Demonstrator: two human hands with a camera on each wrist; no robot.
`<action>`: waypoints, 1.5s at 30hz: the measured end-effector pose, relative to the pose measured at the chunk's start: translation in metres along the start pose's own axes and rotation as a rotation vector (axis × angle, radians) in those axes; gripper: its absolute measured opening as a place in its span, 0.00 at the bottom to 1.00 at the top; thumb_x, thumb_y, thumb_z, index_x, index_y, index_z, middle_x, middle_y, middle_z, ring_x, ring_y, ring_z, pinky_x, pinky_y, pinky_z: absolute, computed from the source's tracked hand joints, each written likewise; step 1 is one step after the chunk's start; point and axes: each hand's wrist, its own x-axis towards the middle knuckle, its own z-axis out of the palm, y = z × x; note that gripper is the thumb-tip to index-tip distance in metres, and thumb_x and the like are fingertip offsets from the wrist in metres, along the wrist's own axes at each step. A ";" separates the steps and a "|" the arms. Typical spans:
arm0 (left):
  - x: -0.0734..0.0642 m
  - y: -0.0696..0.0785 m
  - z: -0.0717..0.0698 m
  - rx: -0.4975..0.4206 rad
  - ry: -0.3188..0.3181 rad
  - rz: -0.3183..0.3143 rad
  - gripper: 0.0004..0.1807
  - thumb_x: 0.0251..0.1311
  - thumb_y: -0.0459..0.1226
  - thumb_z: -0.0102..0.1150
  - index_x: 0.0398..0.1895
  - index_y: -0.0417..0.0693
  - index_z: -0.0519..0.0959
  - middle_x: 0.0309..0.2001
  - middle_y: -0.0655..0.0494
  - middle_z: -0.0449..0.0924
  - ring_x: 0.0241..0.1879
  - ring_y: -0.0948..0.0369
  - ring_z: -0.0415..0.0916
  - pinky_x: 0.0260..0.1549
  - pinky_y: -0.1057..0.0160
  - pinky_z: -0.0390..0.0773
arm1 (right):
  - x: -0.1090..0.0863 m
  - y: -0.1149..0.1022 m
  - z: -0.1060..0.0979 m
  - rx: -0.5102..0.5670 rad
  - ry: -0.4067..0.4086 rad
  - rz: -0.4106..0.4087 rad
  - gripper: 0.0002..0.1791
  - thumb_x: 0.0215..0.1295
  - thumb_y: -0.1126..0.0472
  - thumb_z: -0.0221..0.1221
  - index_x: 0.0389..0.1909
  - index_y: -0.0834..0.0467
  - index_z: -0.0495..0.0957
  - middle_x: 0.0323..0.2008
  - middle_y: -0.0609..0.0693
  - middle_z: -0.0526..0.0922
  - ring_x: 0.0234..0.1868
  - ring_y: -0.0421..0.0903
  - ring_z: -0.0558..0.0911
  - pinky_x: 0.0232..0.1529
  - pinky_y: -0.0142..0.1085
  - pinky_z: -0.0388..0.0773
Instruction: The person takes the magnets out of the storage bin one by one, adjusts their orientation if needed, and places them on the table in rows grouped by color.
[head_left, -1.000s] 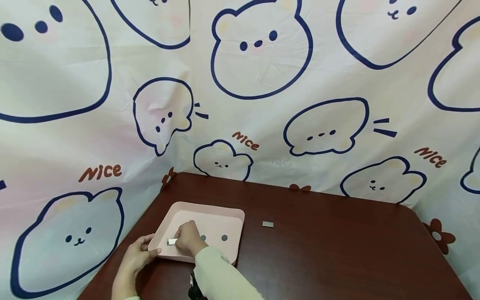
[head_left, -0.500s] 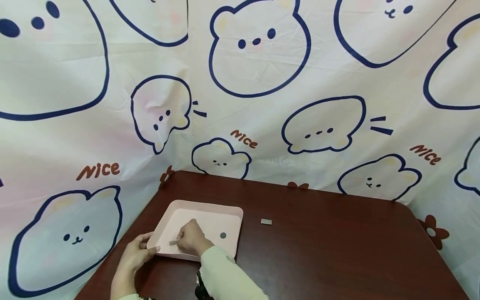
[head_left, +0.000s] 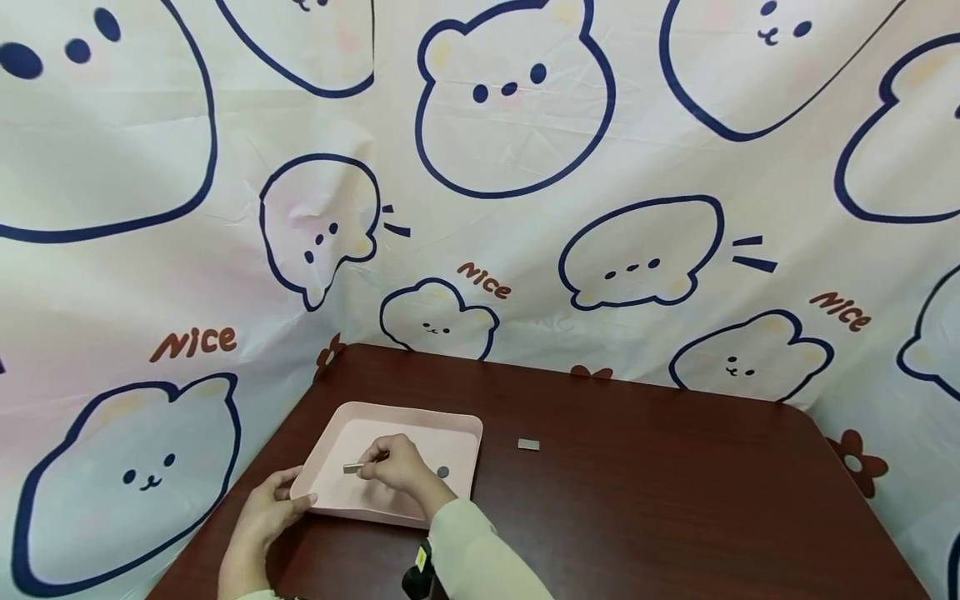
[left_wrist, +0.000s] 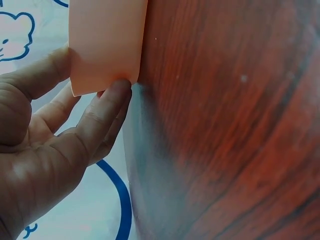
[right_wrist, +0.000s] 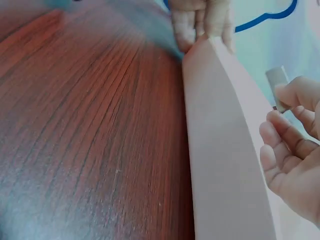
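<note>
Two hands (head_left: 399, 463); one tray (head_left: 420, 427); two bars (head_left: 352, 468)

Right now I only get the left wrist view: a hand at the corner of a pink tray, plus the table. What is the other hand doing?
Observer: The right hand pinches a small grey bar over the tray.
Operator: Is anything lying inside that tray?
Observer: Yes, a dark round disc, to the right of that hand in the head view. The hand hides part of the tray floor.
Operator: Anything outside it?
Observer: A small grey rectangular piece lies on the table, to the right of the tray in the head view and not touching it.
</note>
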 end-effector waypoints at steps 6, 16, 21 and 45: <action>0.000 0.000 -0.001 0.024 0.008 0.003 0.34 0.50 0.23 0.60 0.61 0.25 0.59 0.34 0.40 0.73 0.28 0.61 0.73 0.26 0.67 0.76 | -0.006 -0.003 -0.008 0.035 0.010 -0.035 0.04 0.44 0.71 0.65 0.21 0.60 0.81 0.17 0.41 0.75 0.20 0.34 0.70 0.21 0.27 0.67; -0.002 0.001 0.000 0.030 0.001 0.006 0.34 0.51 0.24 0.61 0.62 0.25 0.58 0.35 0.40 0.73 0.29 0.62 0.73 0.28 0.67 0.76 | -0.011 -0.005 -0.022 -0.058 -0.023 -0.068 0.02 0.46 0.68 0.66 0.21 0.59 0.81 0.17 0.39 0.75 0.20 0.33 0.70 0.23 0.26 0.68; -0.006 -0.001 -0.001 0.051 -0.008 -0.003 0.35 0.52 0.25 0.61 0.62 0.24 0.58 0.35 0.40 0.74 0.29 0.61 0.74 0.28 0.67 0.76 | -0.027 -0.010 -0.038 -0.158 -0.070 -0.130 0.02 0.48 0.65 0.67 0.23 0.58 0.83 0.20 0.37 0.76 0.23 0.32 0.73 0.24 0.27 0.70; 0.000 0.005 0.000 0.115 -0.024 -0.003 0.35 0.52 0.27 0.62 0.62 0.25 0.58 0.36 0.36 0.73 0.29 0.60 0.74 0.28 0.67 0.76 | -0.070 0.019 -0.115 -0.049 0.097 -0.170 0.03 0.46 0.67 0.68 0.24 0.60 0.85 0.32 0.43 0.80 0.34 0.39 0.76 0.30 0.33 0.73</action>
